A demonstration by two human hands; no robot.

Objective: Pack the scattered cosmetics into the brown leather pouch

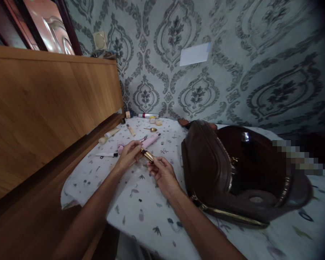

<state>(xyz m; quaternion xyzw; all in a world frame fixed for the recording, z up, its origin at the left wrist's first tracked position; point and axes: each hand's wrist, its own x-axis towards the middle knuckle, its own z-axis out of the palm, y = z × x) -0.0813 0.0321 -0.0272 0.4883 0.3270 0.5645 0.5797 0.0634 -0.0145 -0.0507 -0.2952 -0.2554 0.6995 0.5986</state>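
Note:
Between my two hands is a small dark amber and gold bottle (147,155), tilted over the cloth. My left hand (130,154) pinches its upper end with closed fingers. At its lower end, my right hand (164,174) grips it between thumb and fingers. Just beyond lies a pink tube (151,139), partly behind my left hand. A pink jar (120,147) and a white tube with a black cap (106,155) are left of that hand. Farther back, a gold piece with a thin stem (152,129) rests on the cloth; it looks like a dropper.
A large brown bag (206,162) stands unzipped at the right. Several cosmetics, including a silver and red tube (148,115) and a beige tube (130,130), lie toward the wall. A wooden cabinet (54,108) borders the left. Patterned white cloth (130,206) covers the table.

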